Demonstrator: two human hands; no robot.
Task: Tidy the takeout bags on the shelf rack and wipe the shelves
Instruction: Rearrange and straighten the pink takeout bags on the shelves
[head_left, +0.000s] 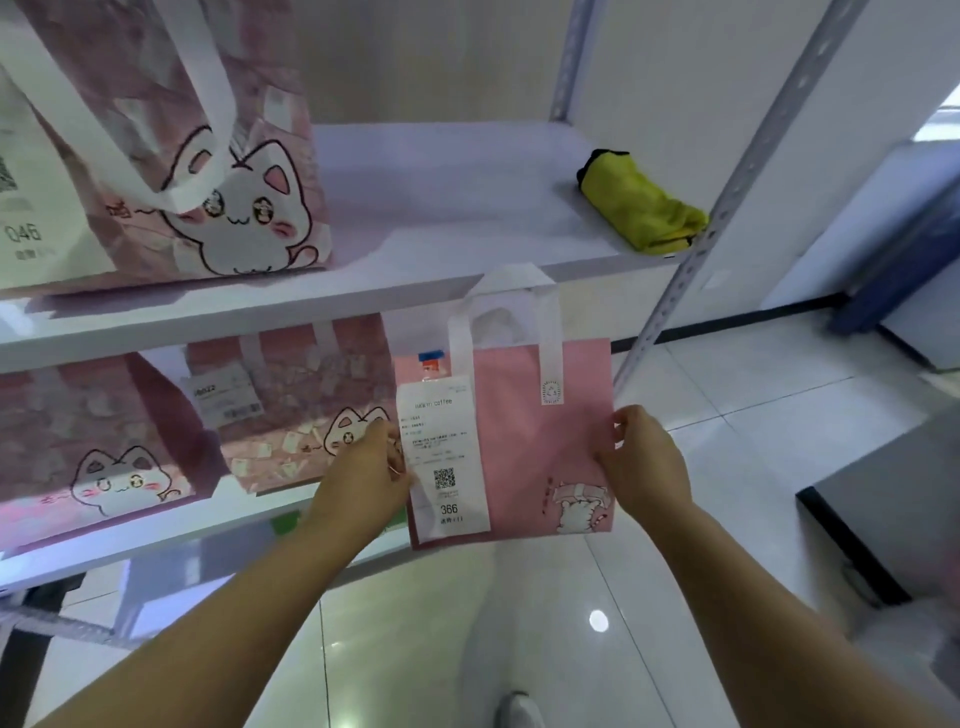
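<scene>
Bag (519, 447), pink with receipt, held off the rack in front of the lower shelf (156, 525); left hand (363, 475) and right hand (644, 462) pinch its side edges. Other bags shelved; yellow cloth (641, 210) lies unused on upper shelf (441, 208), so wiping looks pending
</scene>
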